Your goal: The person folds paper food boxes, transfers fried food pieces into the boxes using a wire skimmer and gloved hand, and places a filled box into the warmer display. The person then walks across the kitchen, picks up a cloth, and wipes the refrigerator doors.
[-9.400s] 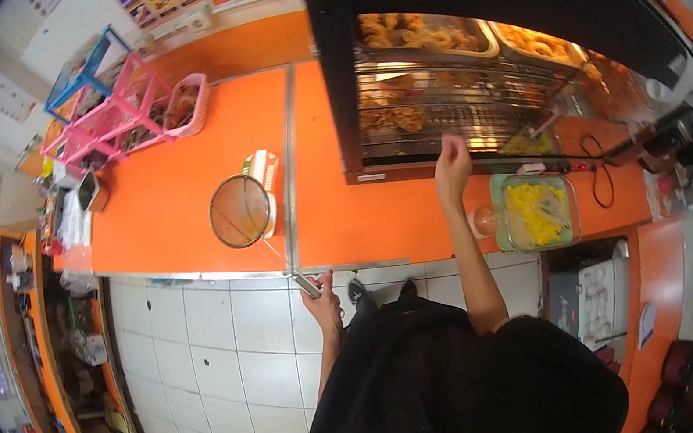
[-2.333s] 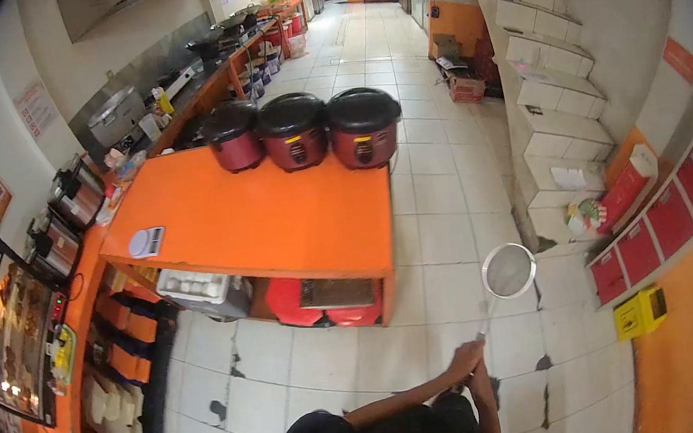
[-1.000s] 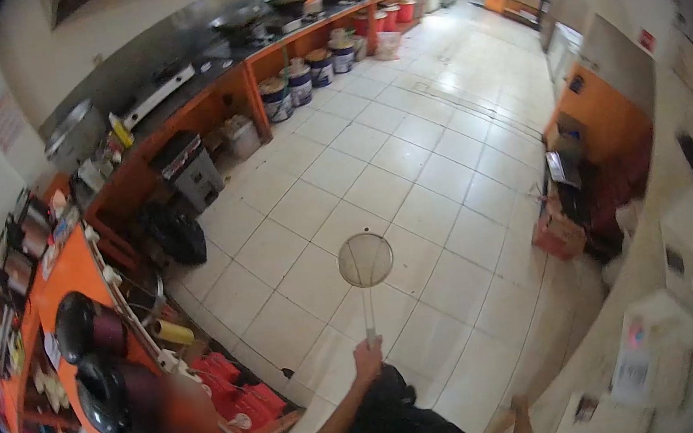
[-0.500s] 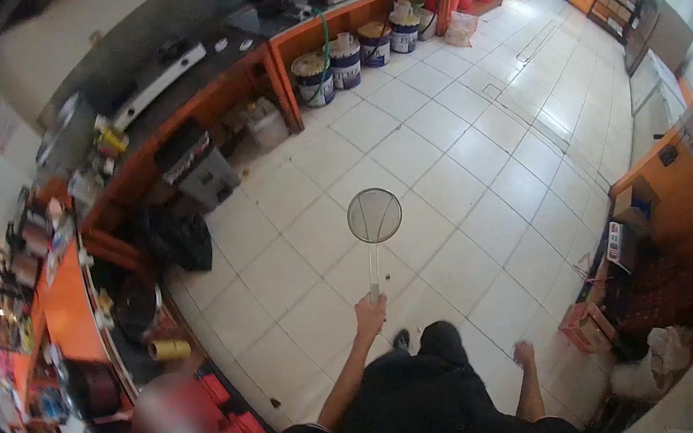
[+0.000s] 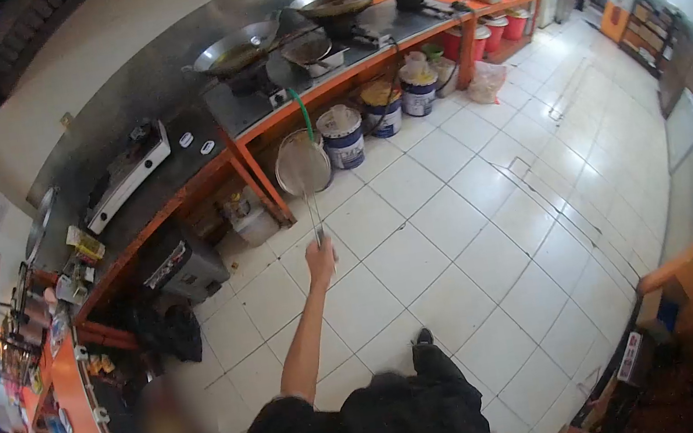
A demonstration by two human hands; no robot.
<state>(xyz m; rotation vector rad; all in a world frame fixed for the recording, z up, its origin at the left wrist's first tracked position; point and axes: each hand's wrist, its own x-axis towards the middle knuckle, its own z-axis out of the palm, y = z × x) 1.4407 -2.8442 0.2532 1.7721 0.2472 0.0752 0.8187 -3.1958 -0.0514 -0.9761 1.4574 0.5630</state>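
Note:
My left hand (image 5: 321, 262) is closed round the handle of a long-handled wire strainer (image 5: 302, 162). The strainer's round mesh points away from me, over the floor and in front of the counter's lower edge, near a green hose. Beyond it on the counter stand large woks (image 5: 236, 49) on burners, and a smaller dark pan (image 5: 307, 50) sits between two of them. My right hand is out of view.
Several lidded buckets (image 5: 343, 139) stand under the counter (image 5: 243, 111). At the left are a white gas stove (image 5: 128, 178), a grey bin (image 5: 186, 270) and a black bag (image 5: 170, 334). Boxes (image 5: 634, 356) lie at the lower right beside an orange panel (image 5: 681, 262).
The counter with the woks has come nearer. My left hand has moved left and up in view with the strainer, still held. My right hand has left the view.

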